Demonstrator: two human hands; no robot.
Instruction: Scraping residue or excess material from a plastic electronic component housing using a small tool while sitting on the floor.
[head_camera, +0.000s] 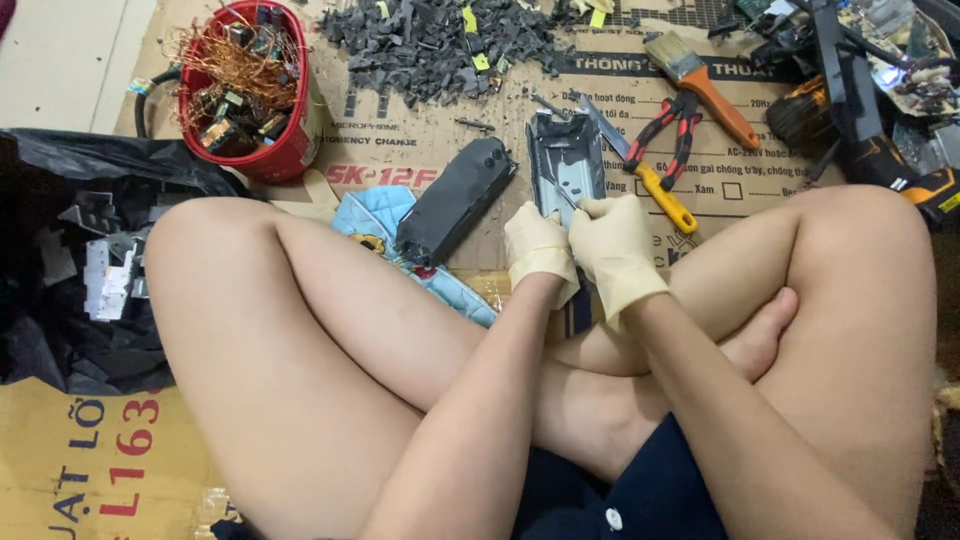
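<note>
I sit cross-legged on flattened cardboard. Both hands wear cream rubber gloves. My left hand grips the near end of a grey plastic casing that stands tilted up from the floor. My right hand is closed beside it, pressing a thin metal tool against the casing's near edge; the tool's tip is mostly hidden by the fingers. A black oblong cover lies just left of my hands on a light blue printed cloth.
A red basket of copper wire and small parts stands at the back left. A heap of grey plastic scraps lies behind. Red pliers, a yellow-handled screwdriver, a paintbrush, a power drill and a black bag surround me.
</note>
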